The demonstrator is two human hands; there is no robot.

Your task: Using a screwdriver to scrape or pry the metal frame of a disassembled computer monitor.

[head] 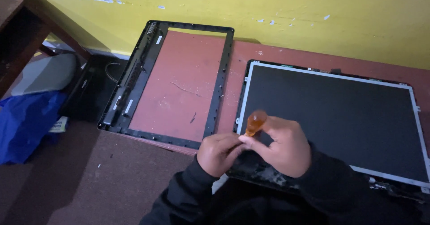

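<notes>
My right hand [286,146] grips a screwdriver with an amber translucent handle [255,122], held upright over the near left corner of a dark laptop screen panel [340,117] with a silver metal frame. My left hand [218,152] is closed beside it, its fingertips meeting the right hand near the tool's lower part. The tool's tip is hidden by my fingers. The panel lies flat on the reddish-brown table [251,63].
A detached black plastic screen bezel [134,86] lies on the table to the left, partly over the edge. A yellow wall [268,5] runs behind. Left of the table sit a black device [89,93], a grey object [45,72] and blue plastic [24,122].
</notes>
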